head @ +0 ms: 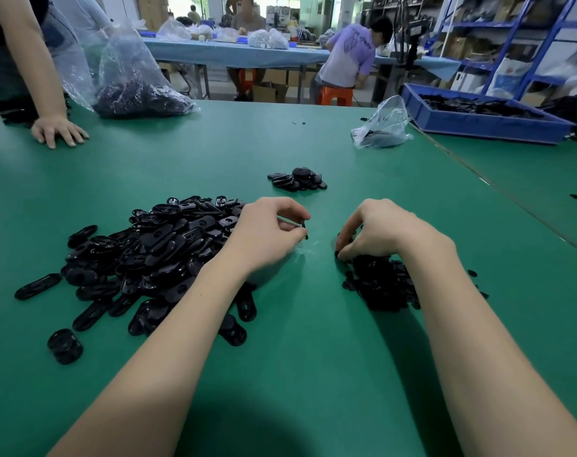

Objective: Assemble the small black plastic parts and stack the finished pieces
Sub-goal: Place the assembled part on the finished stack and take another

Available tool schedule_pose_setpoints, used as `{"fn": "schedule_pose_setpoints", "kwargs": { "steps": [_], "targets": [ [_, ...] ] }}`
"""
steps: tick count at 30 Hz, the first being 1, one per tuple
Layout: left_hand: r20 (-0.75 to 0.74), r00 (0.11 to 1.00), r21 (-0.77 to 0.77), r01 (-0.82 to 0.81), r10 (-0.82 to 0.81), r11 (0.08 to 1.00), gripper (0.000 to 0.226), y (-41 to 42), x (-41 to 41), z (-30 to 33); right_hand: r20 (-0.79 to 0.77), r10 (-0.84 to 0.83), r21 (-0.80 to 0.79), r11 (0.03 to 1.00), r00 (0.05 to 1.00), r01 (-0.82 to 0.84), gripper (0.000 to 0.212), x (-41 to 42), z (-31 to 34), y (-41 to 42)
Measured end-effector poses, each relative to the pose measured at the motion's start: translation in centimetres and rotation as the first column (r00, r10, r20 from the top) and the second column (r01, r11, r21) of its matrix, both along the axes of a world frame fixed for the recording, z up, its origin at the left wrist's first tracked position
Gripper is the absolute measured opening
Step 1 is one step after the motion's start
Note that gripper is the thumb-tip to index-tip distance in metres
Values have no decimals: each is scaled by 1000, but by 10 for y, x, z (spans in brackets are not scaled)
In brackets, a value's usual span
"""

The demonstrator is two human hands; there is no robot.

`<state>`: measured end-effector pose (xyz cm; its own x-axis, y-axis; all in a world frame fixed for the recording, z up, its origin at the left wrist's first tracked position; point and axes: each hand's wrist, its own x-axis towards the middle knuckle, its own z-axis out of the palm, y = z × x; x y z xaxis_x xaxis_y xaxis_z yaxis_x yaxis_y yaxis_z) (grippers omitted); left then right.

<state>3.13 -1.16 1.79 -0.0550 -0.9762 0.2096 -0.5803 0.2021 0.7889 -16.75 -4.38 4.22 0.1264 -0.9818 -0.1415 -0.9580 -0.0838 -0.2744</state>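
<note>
A large heap of black oval plastic shells (155,255) lies on the green table (313,357) at the left. A smaller heap of tiny black parts (382,285) lies at the right. My left hand (267,232) hovers beside the big heap and pinches a thin black oval piece (303,229) edge-on between its fingertips. My right hand (376,230) rests curled on the far end of the small heap, its fingertips picking at one tiny black part (341,253). A small cluster of finished black pieces (298,179) sits farther back in the middle.
Another person's hand (58,130) presses on the table at the far left, beside a clear bag of black parts (138,80). A small plastic bag (381,125) and a blue bin (481,115) of black parts stand at the back right. One loose shell (64,346) lies near left.
</note>
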Motion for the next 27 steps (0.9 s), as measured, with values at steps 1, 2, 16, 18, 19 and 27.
{"fn": "schedule_pose_setpoints", "kwargs": {
  "steps": [1,2,16,18,19,27],
  "targets": [
    [-12,1000,4,1,-1,1000,19,0,1,0,-14,-3,-9,1000,1000,3,20,0,-1,-1],
    [-26,1000,8,1,0,1000,20,0,2,-1,-18,-6,-18,1000,1000,6,20,0,-2,-1],
    [-227,974,71,1,15,997,22,-5,6,-8,128,88,-142,987,988,-69,5,6,-10,-3],
    [-250,968,77,8,11,997,22,-6,6,-8,308,126,-225,973,943,-57,5,8,-7,-1],
    [-268,963,82,14,9,997,22,-6,6,-8,395,148,-263,964,907,-43,7,9,-5,1],
    [-423,906,97,57,-11,994,22,-3,7,-3,534,224,-301,951,815,-64,17,21,-4,5]
  ]
}}
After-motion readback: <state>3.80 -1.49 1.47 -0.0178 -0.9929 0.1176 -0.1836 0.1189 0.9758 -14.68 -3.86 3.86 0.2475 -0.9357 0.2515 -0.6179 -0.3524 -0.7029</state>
